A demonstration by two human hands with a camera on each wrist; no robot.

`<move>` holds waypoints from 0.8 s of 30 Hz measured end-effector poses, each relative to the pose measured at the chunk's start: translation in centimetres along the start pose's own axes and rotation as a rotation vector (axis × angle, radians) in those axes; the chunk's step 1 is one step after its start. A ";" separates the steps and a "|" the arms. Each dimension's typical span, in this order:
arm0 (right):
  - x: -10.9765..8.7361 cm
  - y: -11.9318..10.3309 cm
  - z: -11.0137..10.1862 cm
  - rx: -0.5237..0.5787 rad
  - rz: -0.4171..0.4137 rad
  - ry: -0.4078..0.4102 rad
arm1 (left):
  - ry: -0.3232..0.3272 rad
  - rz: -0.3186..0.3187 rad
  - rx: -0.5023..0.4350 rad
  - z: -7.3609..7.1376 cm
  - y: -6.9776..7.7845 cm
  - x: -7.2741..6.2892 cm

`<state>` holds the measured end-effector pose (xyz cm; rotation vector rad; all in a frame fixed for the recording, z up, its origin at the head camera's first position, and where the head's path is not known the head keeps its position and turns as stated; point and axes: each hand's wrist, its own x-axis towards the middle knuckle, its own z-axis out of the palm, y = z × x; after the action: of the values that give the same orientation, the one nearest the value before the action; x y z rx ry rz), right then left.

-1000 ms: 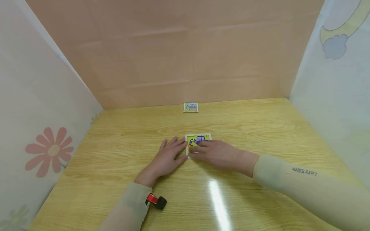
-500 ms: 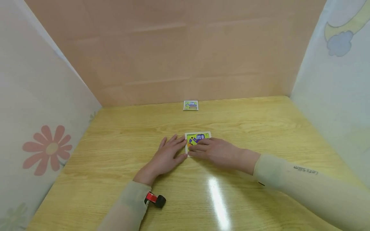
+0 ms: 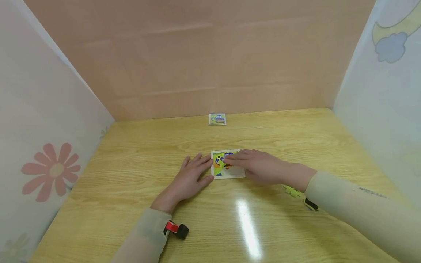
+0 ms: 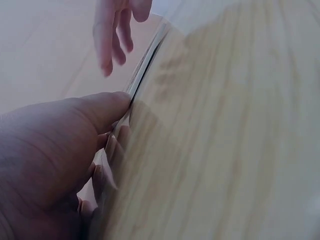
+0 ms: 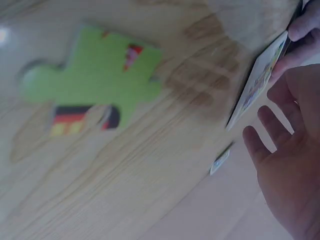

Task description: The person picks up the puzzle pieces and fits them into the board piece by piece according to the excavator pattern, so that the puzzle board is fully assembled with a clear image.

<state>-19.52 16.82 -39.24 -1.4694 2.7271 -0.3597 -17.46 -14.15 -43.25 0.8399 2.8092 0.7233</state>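
A small jigsaw puzzle board (image 3: 228, 174) with a white border lies flat on the wooden table, its picture a purple and yellow digger on green. My left hand (image 3: 189, 179) rests at the board's left edge with fingers and thumb extended, fingertips touching the border. In the left wrist view its thumb (image 4: 107, 110) lies right at that edge. Over the board's right part is my right hand (image 3: 260, 166), fingers extended and covering some of the picture. The lower right of the board shows a pale bare patch. A green puzzle piece (image 5: 95, 75) lies on the table near the right wrist.
A small card (image 3: 217, 119) with a similar digger picture lies at the back of the table. A peach-coloured sheet (image 3: 213, 54) stands behind, with patterned white panels (image 3: 56, 109) at both sides. A red and black strap (image 3: 176, 229) sits on the left sleeve.
My right hand has moved to the right, uncovering the board's lower middle. The green puzzle piece now shows from under the right forearm. My left hand has stayed at the edge.
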 end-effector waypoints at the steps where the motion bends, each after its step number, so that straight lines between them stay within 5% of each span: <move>1: -0.4 0.2 -0.2 -0.007 0.009 0.021 | -0.001 -0.002 0.000 0.0 0.0 0.0; 24: -11.0 2.0 -2.1 0.006 0.228 0.128 | -0.001 -0.010 0.002 0.2 -0.1 0.1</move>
<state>-15.38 27.36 -38.61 -1.1534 2.9498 -0.4666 -17.51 -14.11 -43.44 0.8260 2.8115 0.7188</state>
